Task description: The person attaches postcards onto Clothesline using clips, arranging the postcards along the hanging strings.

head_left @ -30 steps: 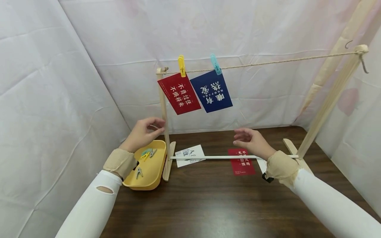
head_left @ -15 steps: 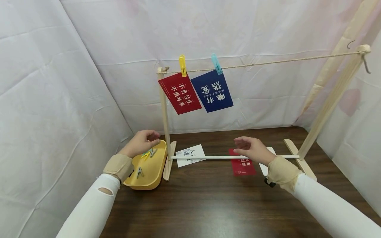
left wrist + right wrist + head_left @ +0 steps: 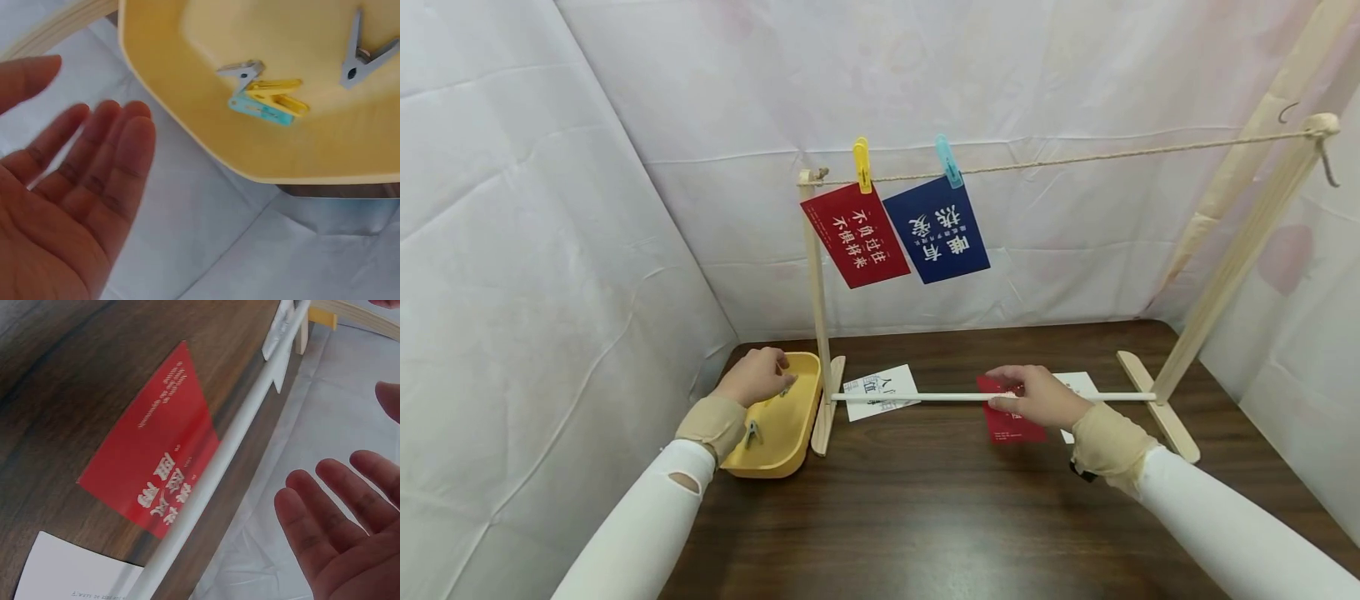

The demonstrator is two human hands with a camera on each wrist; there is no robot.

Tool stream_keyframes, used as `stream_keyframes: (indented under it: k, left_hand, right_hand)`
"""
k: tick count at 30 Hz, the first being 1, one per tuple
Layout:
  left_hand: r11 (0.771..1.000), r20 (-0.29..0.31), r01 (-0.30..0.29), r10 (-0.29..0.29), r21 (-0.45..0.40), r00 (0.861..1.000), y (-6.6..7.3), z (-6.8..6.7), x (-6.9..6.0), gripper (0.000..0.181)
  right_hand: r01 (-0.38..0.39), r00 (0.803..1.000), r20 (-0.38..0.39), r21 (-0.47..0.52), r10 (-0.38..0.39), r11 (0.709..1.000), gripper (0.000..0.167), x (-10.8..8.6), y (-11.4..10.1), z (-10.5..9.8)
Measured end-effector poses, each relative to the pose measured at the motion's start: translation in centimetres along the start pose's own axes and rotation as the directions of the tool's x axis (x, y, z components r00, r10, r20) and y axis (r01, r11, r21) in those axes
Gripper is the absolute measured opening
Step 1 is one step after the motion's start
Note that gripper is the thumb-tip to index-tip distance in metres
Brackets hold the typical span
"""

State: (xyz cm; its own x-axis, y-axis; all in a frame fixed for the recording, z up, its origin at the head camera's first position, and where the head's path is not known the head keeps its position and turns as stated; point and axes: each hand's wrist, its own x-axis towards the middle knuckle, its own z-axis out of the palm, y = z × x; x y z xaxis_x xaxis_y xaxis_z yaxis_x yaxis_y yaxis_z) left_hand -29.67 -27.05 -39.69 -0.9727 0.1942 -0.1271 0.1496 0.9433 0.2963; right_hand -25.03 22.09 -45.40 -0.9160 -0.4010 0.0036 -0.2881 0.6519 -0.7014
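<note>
Over the far left part of a yellow plastic basket [image 3: 775, 465] hangs my left hand [image 3: 756, 377], holding nothing. The left wrist view shows its fingers [image 3: 131, 159] loosely bent. In the basket lie yellow [image 3: 275, 89], light blue [image 3: 259, 109] and grey [image 3: 359, 59] clothespins. My right hand [image 3: 1037, 398] is over a red card [image 3: 1011, 429] that lies on the table, partly hiding it in the head view. No card is between the right fingers [image 3: 309, 519], which look relaxed in the right wrist view.
A wooden stand holds a rope [image 3: 1112, 157]. On it a yellow clothespin [image 3: 862, 167] clips a red card [image 3: 857, 237], and a light blue clothespin [image 3: 949, 162] clips a blue card [image 3: 936, 233]. White cards [image 3: 880, 392] lie by the white crossbar [image 3: 947, 397].
Both hands have come down: the left from beside the stand's post to the basket, the right from above the crossbar to the red card. The hanging cards stay put.
</note>
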Motion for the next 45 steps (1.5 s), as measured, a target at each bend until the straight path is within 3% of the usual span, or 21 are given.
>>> stream_keyframes:
  k: [3, 5, 8, 10, 11, 12, 15, 18, 19, 22, 24, 30, 40, 45]
  left_hand:
    - [0.999, -0.016, 0.038, -0.038, 0.026, 0.999, -0.2, 0.3, -0.2, 0.042]
    - [0.997, -0.007, 0.073, -0.073, 0.040, 0.997, -0.3, 0.4, -0.1, 0.028]
    - [0.988, 0.047, 0.147, -0.149, 0.047, 0.988, -1.1, 0.9, 0.8, 0.020]
    - [0.981, 0.076, 0.183, -0.187, 0.058, 0.979, -2.7, 1.9, 2.1, 0.024]
    - [0.984, 0.075, 0.169, -0.173, 0.056, 0.982, -3.2, 2.4, 2.3, 0.020]
    - [0.989, 0.063, 0.142, -0.144, 0.036, 0.988, -5.7, 4.0, 3.7, 0.020]
    - [0.990, 0.057, 0.136, -0.138, 0.035, 0.989, -8.5, 6.0, 5.4, 0.017]
    - [0.987, 0.065, 0.158, -0.159, 0.029, 0.985, -6.8, 5.4, 4.1, 0.018]
    - [0.981, 0.082, 0.186, -0.189, 0.045, 0.978, -4.1, 3.8, 2.2, 0.019]
    - [0.981, 0.087, 0.188, -0.192, 0.053, 0.978, -1.0, 2.1, -0.2, 0.024]
    - [0.978, 0.096, 0.202, -0.207, 0.061, 0.974, -1.1, 2.0, -0.1, 0.020]
    - [0.968, 0.122, 0.231, -0.243, 0.099, 0.962, -2.8, 3.4, 1.4, 0.008]
    - [0.945, 0.123, 0.272, -0.296, 0.179, 0.947, -1.8, 3.6, 0.7, 0.008]
    - [0.937, 0.167, 0.295, -0.326, 0.184, 0.931, -2.6, 4.0, 1.5, 0.018]
  right_hand:
    - [0.021, 1.000, 0.024, -0.038, -0.020, 0.999, 0.056, -0.2, 0.1, 0.2]
    - [0.032, 0.999, 0.027, -0.065, -0.030, 0.997, 0.054, -0.2, 0.3, 0.4]
    - [0.040, 0.999, 0.035, -0.083, -0.037, 0.996, 0.052, -0.2, 0.7, 0.6]
    - [0.043, 0.998, 0.043, -0.090, -0.040, 0.995, 0.050, -0.2, 0.9, 0.8]
    - [0.049, 0.998, 0.050, -0.094, -0.045, 0.994, 0.050, -0.1, 1.0, 0.9]
    - [0.054, 0.997, 0.057, -0.097, -0.048, 0.994, 0.049, -0.1, 1.2, 1.0]
    - [0.050, 0.996, 0.079, -0.114, -0.041, 0.992, 0.049, -0.1, 1.3, 1.3]
    - [0.056, 0.994, 0.100, -0.150, -0.041, 0.987, 0.047, -0.4, 1.3, 1.6]
    - [0.056, 0.993, 0.109, -0.160, -0.039, 0.986, 0.047, -0.5, 1.2, 1.7]
    - [0.074, 0.991, 0.127, -0.187, -0.051, 0.980, 0.044, -0.6, 1.4, 2.0]
    - [0.086, 0.989, 0.136, -0.198, -0.060, 0.976, 0.042, -0.5, 1.6, 2.3]
    - [0.130, 0.984, 0.150, -0.252, -0.094, 0.959, 0.040, -0.6, 2.2, 3.0]
    - [0.130, 0.984, 0.157, -0.298, -0.086, 0.946, 0.038, -1.3, 1.9, 3.7]
    - [0.148, 0.983, 0.153, -0.348, -0.100, 0.926, 0.039, -1.6, 2.1, 4.0]
